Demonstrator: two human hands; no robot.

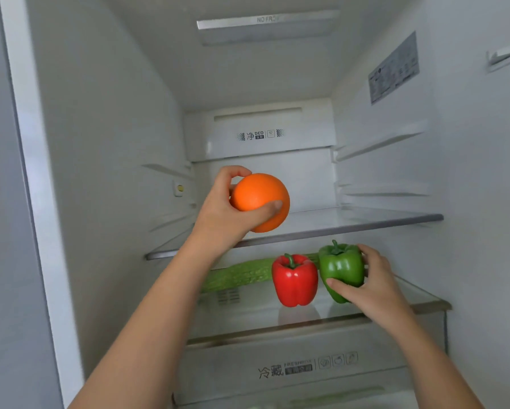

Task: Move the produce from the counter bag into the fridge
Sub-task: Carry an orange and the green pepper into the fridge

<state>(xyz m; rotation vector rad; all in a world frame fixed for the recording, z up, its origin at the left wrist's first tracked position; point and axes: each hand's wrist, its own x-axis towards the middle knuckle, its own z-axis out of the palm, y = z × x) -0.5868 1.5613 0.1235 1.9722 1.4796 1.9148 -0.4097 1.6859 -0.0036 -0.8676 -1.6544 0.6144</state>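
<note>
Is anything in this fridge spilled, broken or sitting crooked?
Nothing stands out. The red bell pepper stands upright on the lower glass shelf, the bumpy green gourd lies behind it, and the left hand and right hand hold the round orange and green bell pepper.

1. A light strip lettered "NO FR", its end blurred, sits high above the left hand's grip.
2. A back panel marked "DEO" is above and behind that grip.
3. A small yellow-centred button sits on the wall to its left.
4. A grey printed sticker, its text unreadable, is high above the right hand's grip.
5. A white bracket lies further up and right.
6. A drawer front with printed icons lies below both grips.
</note>
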